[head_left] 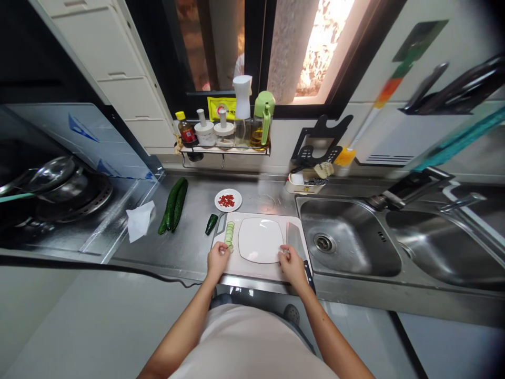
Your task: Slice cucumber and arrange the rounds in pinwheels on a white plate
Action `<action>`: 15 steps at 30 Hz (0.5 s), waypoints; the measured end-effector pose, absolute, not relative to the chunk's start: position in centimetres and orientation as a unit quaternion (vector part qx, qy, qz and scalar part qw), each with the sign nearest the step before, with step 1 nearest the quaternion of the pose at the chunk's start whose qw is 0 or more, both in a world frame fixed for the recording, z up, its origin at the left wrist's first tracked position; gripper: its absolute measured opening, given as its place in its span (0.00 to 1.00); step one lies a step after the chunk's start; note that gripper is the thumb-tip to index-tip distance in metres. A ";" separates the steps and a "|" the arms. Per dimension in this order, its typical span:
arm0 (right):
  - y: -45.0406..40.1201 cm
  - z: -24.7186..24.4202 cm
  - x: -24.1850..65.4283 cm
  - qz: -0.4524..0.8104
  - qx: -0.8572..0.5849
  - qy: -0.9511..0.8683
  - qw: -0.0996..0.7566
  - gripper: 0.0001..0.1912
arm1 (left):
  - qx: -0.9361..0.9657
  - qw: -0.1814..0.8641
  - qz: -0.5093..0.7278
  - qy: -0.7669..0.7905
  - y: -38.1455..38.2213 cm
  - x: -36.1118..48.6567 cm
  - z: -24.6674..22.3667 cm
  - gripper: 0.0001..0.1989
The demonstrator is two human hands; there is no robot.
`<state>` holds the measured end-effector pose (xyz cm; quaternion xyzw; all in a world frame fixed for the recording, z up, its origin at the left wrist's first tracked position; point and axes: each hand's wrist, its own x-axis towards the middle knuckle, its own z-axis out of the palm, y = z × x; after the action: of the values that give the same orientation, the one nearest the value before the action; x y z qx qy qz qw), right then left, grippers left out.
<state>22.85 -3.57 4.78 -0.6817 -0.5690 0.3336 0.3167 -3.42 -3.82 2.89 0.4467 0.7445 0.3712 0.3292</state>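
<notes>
A white plate point(260, 240) rests on the pale cutting board point(252, 273). Left of the plate, a row of cucumber slices point(229, 231) runs up the board. My left hand point(218, 260) is at the near end of that row, its thumb and finger pinched around a slice. My right hand point(291, 265) is at the plate's right edge, fingers closed together; what they hold, if anything, is too small to tell. A knife point(295, 239) lies along the board's right side, its black handle near my right wrist. A short cucumber piece point(211, 224) sits just left of the board.
Whole cucumbers point(173, 205), a white cloth point(140, 221) and a small plate of red pieces point(228, 200) are on the counter to the left. A double sink point(351, 237) is at the right. A rack point(224, 150) with bottles hangs behind; the stove pot point(65, 184) stands far left.
</notes>
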 end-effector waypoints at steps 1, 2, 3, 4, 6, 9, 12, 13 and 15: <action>-3.3 5.3 22.6 0.339 -0.672 -0.575 0.321 0.17 | 0.433 0.363 0.404 0.720 -3.5 -3.3 3.1 0.06; -3.0 6.0 22.3 0.343 -0.661 -0.582 0.327 0.16 | 0.421 0.396 0.433 0.691 -3.1 -3.1 3.5 0.08; -2.7 6.7 22.0 0.346 -0.649 -0.590 0.333 0.15 | 0.413 0.428 0.458 0.660 -2.8 -2.8 4.0 0.09; -2.3 7.6 21.6 0.353 -0.630 -0.604 0.337 0.14 | 0.413 0.450 0.478 0.631 -2.4 -2.6 4.5 0.10; -1.5 9.5 20.8 0.353 -0.599 -0.635 0.337 0.13 | 0.431 0.474 0.487 0.594 -1.8 -1.9 5.9 0.11; -0.5 12.0 19.6 0.342 -0.545 -0.695 0.320 0.09 | 0.472 0.484 0.471 0.567 -1.2 -0.9 8.3 0.10; 0.1 13.6 18.7 0.327 -0.487 -0.745 0.318 0.07 | 0.504 0.485 0.464 0.544 -1.0 -0.1 10.5 0.10; 0.2 13.9 18.5 0.321 -0.478 -0.755 0.314 0.07 | 0.514 0.484 0.460 0.539 -1.0 0.2 11.0 0.10; 0.3 14.2 18.2 0.315 -0.465 -0.767 0.310 0.06 | 0.527 0.480 0.458 0.532 -1.0 0.6 11.9 0.10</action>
<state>18.19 0.25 14.17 -0.4652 -0.7668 0.3153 0.3100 0.58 -0.99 11.85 0.5267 0.5321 0.4578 0.4795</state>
